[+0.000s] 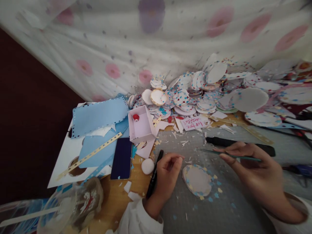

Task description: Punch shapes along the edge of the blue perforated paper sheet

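My right hand [258, 177] grips a pair of thin teal tweezers [211, 151], their tips pointing left above the grey cutting mat [195, 214]. My left hand [168, 175] is closed, thumb and fingertips pinched together; anything between them is too small to make out. Between and below the hands lies a round white paper disc [198, 180] edged with small blue and yellow hearts. Loose paper hearts [216, 195] lie at its right side. A black marker pen [155, 174] lies beside my left wrist, partly hidden by it.
Piled paper discs [181, 97] line the back against a flowered curtain [112, 42]. A pink box [141, 125], a dark phone [121, 158] and blue punched card [99, 115] are at left. A black tool [243, 145] lies behind the tweezers. A plastic cup [58, 208] stands front left.
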The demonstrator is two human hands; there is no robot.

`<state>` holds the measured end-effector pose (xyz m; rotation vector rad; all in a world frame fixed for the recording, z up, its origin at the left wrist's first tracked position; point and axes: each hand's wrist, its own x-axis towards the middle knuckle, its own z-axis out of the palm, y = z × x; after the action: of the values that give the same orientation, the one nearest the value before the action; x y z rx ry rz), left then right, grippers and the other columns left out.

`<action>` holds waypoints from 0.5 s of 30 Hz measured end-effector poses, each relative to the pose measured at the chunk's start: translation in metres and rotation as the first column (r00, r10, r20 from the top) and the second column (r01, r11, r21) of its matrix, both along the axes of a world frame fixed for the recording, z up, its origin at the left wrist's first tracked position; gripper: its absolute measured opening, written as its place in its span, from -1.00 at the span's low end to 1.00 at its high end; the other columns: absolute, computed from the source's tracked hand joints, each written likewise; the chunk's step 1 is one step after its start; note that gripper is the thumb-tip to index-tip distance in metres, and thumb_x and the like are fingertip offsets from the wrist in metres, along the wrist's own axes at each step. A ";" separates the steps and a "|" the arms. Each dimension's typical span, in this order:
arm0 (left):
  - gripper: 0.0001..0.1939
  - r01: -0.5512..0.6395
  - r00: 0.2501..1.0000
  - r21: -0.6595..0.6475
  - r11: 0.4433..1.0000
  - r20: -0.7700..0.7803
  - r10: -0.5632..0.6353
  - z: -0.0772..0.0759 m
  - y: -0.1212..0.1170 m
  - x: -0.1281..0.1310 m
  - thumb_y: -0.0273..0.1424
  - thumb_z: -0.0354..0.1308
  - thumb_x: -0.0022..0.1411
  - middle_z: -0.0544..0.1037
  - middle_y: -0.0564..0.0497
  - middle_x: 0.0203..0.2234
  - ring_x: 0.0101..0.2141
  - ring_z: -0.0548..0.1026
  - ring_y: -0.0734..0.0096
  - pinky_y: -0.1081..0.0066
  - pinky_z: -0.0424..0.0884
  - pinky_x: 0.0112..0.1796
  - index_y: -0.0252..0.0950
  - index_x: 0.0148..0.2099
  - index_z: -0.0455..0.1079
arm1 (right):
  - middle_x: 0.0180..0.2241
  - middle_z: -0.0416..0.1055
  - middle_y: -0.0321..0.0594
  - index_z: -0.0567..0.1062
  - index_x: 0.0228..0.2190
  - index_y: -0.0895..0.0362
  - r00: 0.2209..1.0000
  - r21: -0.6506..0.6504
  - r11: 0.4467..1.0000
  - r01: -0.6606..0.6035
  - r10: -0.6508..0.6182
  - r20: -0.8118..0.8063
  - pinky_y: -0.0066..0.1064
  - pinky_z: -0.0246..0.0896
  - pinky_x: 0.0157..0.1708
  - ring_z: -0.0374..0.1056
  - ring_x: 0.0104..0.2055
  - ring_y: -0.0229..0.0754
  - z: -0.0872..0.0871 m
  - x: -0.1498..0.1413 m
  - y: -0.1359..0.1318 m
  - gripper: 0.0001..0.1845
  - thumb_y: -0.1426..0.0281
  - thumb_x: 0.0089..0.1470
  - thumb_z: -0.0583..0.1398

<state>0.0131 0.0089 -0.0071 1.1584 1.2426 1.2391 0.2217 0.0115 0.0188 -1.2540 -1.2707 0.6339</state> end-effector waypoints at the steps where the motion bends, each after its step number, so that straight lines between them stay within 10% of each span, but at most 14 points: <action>1: -0.80 0.008 1.000 0.016 1.000 -0.030 -0.008 0.000 0.000 0.000 -0.24 0.25 0.27 0.56 -0.01 -0.42 -0.36 0.45 0.34 0.39 0.32 -0.31 -0.26 -0.31 0.54 | -0.41 0.51 -0.26 0.43 -0.52 -0.12 0.999 -0.025 1.000 0.007 -0.008 -0.039 -0.08 0.35 -0.38 0.52 -0.31 0.08 -0.001 -0.002 -0.004 -0.77 0.26 -0.01 0.39; 15: -0.93 0.116 0.984 0.192 0.975 -0.158 -0.086 0.002 0.003 0.005 -0.38 0.32 0.24 0.46 0.07 -0.43 -0.38 0.42 0.41 0.45 0.36 -0.33 -0.22 -0.21 0.59 | -0.42 0.55 -0.33 0.47 -0.38 -0.02 0.988 0.244 0.961 -0.132 0.106 0.115 -0.28 0.37 -0.45 0.50 -0.39 -0.14 -0.010 -0.008 -0.010 -0.83 0.50 0.12 0.30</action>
<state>0.0182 0.0120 -0.0054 1.4659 1.1709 1.2406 0.2133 0.0015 0.0090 -1.0159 -1.4704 0.4814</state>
